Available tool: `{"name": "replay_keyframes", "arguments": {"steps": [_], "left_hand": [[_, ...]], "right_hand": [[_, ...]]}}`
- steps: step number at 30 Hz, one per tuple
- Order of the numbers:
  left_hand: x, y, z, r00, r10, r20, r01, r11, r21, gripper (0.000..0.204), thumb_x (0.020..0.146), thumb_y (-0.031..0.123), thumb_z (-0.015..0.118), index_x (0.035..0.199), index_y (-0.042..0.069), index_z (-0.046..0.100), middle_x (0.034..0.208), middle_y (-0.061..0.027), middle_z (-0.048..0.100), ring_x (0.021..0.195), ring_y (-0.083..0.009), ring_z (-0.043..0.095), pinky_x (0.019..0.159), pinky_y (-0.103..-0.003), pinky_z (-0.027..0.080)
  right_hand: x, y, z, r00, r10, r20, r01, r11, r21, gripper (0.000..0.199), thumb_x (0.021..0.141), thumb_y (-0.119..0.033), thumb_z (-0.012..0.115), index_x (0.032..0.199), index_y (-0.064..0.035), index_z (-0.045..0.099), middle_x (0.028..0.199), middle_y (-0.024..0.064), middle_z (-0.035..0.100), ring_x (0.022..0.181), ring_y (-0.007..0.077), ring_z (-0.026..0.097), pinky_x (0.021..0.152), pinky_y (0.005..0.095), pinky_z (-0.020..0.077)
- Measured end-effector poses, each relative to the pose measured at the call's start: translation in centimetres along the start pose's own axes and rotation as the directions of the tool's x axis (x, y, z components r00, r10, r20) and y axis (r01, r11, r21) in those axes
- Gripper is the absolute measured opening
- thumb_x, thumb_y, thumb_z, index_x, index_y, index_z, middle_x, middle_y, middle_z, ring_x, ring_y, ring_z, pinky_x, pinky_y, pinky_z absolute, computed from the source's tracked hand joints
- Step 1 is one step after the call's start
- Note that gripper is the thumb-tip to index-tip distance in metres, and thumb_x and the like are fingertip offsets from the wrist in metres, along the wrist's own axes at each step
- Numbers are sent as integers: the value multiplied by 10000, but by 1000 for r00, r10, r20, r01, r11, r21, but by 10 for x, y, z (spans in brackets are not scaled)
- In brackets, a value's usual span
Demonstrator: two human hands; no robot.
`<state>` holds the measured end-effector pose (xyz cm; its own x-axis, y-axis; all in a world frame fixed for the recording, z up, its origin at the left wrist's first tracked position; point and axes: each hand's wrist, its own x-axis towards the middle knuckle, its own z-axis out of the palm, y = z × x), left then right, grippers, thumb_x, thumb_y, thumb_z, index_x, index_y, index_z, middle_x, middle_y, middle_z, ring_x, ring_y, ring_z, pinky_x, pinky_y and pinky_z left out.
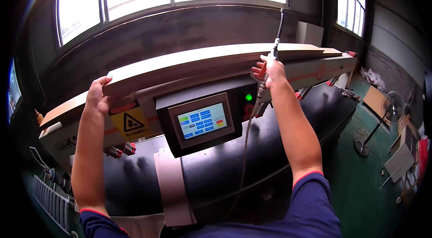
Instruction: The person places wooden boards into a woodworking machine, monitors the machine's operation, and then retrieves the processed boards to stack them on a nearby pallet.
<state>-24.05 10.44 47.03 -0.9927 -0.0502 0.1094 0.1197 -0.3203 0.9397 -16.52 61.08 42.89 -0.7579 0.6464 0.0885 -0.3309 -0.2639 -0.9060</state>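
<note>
- Left hand (98,96): gripping the left end of a long pale board (198,56), fingers over its top edge.
- The board lies lengthwise along the top of a machine's beam (339,66), stopping short of both beam ends.
- Right hand (273,72): loosely curled around an air gun (274,52), nozzle up, at the board's front edge; a hose (245,148) hangs below.
- Lit touchscreen (202,121) on the beam's front side, between both forearms.
</note>
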Motion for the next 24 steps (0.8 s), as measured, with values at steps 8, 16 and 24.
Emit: {"name": "replay_keyframes", "arguments": {"steps": [8,16,24], "left_hand": [[94,-10,-2,995,-84,-57,88,995,57,214,789,121,601,948,-20,576,927,-148,601,863,-262,623,805,-366,557],[125,6,7,989,106,102,-146,644,751,258,845,236,540,952,29,652,818,-86,617,853,-206,602,832,-374,482],[97,-16,15,934,190,303,-331,138,933,528,879,418,614,1236,34,558,1227,-167,607,1156,-312,561,1000,-376,409]], "right_hand": [[-82,-2,-58,996,4,88,-7,999,44,179,902,-176,633,915,-33,526,730,129,634,615,230,644,586,370,564],[-148,11,-115,996,4,88,-6,1000,25,67,885,-91,610,849,-65,559,714,98,632,622,220,639,620,370,560],[-175,73,-138,991,133,27,-132,991,-31,84,887,-102,605,840,-100,536,707,82,631,612,206,634,613,362,561]]}}
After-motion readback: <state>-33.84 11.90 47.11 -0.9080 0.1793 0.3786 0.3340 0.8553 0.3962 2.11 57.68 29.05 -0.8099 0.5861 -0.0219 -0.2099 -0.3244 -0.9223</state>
